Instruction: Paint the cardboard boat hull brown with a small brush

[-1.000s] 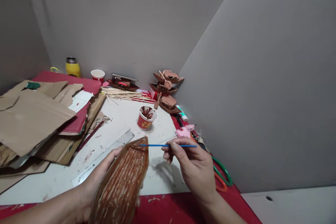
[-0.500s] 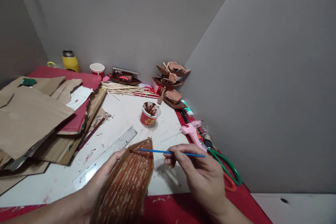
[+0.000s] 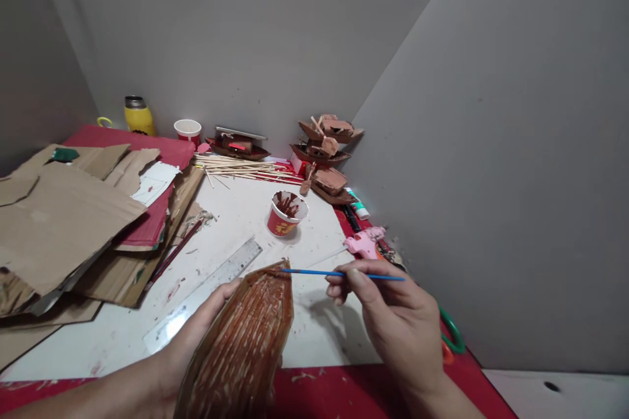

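A cardboard model boat hull (image 3: 240, 340), streaked with reddish-brown paint inside, is tilted toward me at the front of the table. My left hand (image 3: 196, 327) grips it along its left side; most of those fingers are hidden behind it. In my right hand (image 3: 388, 314) a thin blue paintbrush (image 3: 319, 272) is pinched between thumb and fingers, held nearly level. Its brown-stained tip touches the inside of the hull near the pointed end. Beyond the hull stands a red paper cup (image 3: 287, 216) with brown paint smeared inside its rim.
Cardboard sheets (image 3: 63, 222) are piled at left. A steel ruler (image 3: 216, 288) lies beside the hull. Wooden sticks (image 3: 250, 169), finished-looking model boats (image 3: 329, 150), a second cup (image 3: 187, 131) and a yellow bottle (image 3: 139, 118) line the back. A pink glue gun (image 3: 364, 242) and green-handled scissors (image 3: 455, 330) lie right.
My right hand has moved right, drawing the brush tip from the hull's left edge toward its pointed end. The whole view has shifted slightly; my left hand keeps its hold.
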`<state>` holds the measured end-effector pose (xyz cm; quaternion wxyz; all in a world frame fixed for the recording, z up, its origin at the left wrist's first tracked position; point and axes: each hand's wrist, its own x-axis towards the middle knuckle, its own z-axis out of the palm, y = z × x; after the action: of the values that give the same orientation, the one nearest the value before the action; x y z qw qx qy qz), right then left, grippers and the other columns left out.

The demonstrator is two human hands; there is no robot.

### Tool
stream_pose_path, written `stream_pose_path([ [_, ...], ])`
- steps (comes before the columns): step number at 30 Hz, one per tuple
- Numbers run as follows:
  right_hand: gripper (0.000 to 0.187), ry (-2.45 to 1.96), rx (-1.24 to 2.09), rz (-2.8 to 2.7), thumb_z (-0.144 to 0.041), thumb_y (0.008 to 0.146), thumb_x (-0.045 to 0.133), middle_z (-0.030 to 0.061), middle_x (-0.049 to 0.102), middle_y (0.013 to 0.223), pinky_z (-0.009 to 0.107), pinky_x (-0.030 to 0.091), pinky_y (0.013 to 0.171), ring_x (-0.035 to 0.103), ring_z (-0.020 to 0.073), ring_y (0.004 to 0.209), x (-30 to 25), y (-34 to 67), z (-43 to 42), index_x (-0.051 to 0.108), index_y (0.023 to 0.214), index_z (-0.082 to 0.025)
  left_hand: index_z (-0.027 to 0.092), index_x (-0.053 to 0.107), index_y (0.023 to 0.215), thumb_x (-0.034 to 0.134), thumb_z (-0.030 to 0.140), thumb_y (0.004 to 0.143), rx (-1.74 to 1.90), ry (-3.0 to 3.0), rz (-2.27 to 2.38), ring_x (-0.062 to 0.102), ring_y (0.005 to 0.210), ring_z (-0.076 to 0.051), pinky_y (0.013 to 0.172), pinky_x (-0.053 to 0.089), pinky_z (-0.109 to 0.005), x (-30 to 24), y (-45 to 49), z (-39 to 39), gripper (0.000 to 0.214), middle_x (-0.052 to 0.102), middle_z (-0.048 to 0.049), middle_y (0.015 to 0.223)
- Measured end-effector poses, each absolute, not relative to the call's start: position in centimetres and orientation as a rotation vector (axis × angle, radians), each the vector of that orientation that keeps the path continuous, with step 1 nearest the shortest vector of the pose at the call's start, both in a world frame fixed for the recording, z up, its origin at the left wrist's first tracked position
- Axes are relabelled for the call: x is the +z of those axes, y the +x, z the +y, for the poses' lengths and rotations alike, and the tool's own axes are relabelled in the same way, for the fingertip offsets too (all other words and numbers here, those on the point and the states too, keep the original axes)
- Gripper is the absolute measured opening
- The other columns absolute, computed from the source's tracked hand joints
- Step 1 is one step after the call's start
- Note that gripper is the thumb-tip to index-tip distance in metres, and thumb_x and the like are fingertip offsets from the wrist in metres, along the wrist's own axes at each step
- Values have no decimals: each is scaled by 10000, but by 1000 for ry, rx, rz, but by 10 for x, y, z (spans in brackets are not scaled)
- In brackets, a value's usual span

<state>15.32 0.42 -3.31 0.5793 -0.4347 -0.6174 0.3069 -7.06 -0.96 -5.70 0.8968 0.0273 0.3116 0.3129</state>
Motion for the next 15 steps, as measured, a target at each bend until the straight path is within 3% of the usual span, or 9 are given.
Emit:
stream_pose_path([
  [4, 94, -992, 791, -1505, -250, 943, 647, -9, 766, 706, 156, 603, 574, 712, 99, 575, -32, 149, 2, 736, 914, -253, 126, 745, 918, 589, 388, 903, 621, 34, 630, 670, 563, -179, 633, 522, -266, -54, -70, -9, 305, 751, -56, 713],
  [11, 79, -1049, 683, -1443, -240, 934, 658, -3, 764, 706, 143, 604, 606, 721, 99, 595, -30, 156, 5, 730, 903, -237, 144, 732, 846, 616, 456, 869, 570, 62, 615, 631, 488, -180, 587, 506, -263, -48, -71, -6, 333, 677, -16, 555],
  [15, 104, -1011, 716, -1540, -227, 943, 638, 11, 756, 727, 179, 620, 608, 731, 126, 624, -31, 156, 1, 737, 913, -235, 139, 733, 857, 621, 443, 871, 618, 39, 643, 658, 530, -188, 601, 516, -263, -51, -70, -7, 324, 707, -35, 607],
])
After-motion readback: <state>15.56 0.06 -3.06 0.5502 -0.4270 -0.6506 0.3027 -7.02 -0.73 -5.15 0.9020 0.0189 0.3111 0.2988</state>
